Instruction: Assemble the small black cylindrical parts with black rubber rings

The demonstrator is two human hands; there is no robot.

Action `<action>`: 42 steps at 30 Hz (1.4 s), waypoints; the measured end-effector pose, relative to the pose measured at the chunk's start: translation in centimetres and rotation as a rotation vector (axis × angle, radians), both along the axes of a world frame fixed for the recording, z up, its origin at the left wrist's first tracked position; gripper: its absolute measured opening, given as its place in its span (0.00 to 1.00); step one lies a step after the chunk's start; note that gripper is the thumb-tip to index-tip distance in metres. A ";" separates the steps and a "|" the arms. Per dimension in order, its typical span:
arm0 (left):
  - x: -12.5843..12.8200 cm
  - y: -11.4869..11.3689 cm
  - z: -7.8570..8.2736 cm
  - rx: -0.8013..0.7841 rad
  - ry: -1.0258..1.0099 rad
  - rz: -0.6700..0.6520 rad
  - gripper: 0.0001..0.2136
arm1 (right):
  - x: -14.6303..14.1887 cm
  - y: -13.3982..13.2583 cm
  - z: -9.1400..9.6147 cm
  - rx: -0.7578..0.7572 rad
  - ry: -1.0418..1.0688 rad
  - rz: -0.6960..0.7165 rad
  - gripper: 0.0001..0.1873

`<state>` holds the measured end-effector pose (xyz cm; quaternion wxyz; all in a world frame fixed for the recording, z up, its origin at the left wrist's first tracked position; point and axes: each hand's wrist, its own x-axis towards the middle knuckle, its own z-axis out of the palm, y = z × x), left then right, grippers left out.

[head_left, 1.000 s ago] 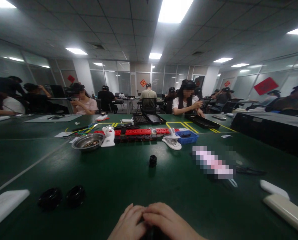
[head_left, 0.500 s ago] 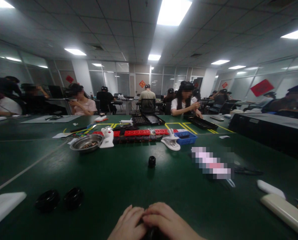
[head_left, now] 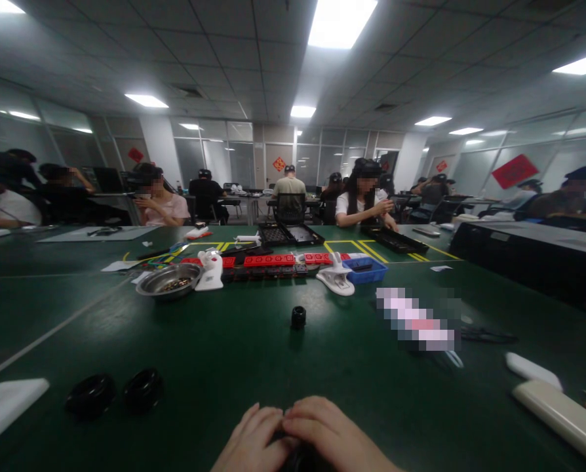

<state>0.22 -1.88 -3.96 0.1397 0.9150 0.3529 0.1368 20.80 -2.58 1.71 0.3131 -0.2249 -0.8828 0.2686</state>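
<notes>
At the near edge of the table my left hand (head_left: 254, 438) and my right hand (head_left: 333, 434) are cupped together, fingertips meeting. Both are closed over a shiny black round piece (head_left: 299, 457), mostly hidden under the palms and fingers; its exact kind does not show. To the left lie two glossy black ring-shaped pieces, one (head_left: 90, 396) beside the other (head_left: 143, 389). Straight ahead of my hands a smaller black ribbed round piece (head_left: 298, 317) stands on the green table (head_left: 224, 347).
Farther off are a metal bowl (head_left: 169, 282) with small brassy parts, white clamps (head_left: 336, 278), red strips (head_left: 269, 260) and a blue bin (head_left: 366, 270). White and cream cases (head_left: 563, 419) lie right, a white slab (head_left: 10, 406) left. A co-worker (head_left: 364, 203) sits opposite.
My hands stay closed over the black piece, with only a slight shift of the fingers. The whole view has drifted a little; nothing on the table has visibly been moved.
</notes>
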 end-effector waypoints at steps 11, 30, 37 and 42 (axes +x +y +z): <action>-0.4 1.0 -2.1 -0.032 0.009 -0.060 0.21 | 0.1 -0.2 0.2 0.010 -0.105 -0.001 0.20; -0.1 0.6 -1.0 -0.175 -0.042 -0.005 0.21 | 0.0 0.3 0.5 -0.176 -0.080 0.076 0.29; 0.0 0.5 2.2 -0.285 -0.034 -0.011 0.21 | 0.2 -0.3 0.3 -0.230 -0.080 -0.230 0.25; 0.0 0.7 3.1 -0.258 -0.063 -0.004 0.22 | 0.9 0.0 0.8 -0.241 -0.073 -0.051 0.25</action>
